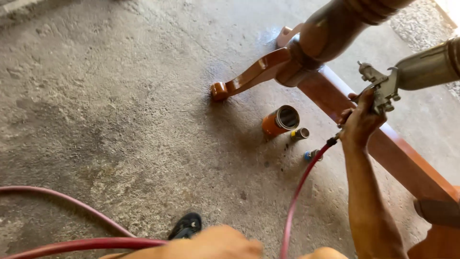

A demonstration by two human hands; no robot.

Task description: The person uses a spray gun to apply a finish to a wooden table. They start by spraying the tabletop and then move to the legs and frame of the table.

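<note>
Right hand (359, 122) clenched round spray gun (383, 88), red hose (299, 192) trailing from it. Left hand's grip: cannot tell, out of frame. Tin (280, 120) on floor (120, 96) by table leg (249, 76).

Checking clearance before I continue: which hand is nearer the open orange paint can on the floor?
Right. The right hand grips the metal spray gun, up and to the right of the orange paint can, apart from it. The left hand is not in view.
</note>
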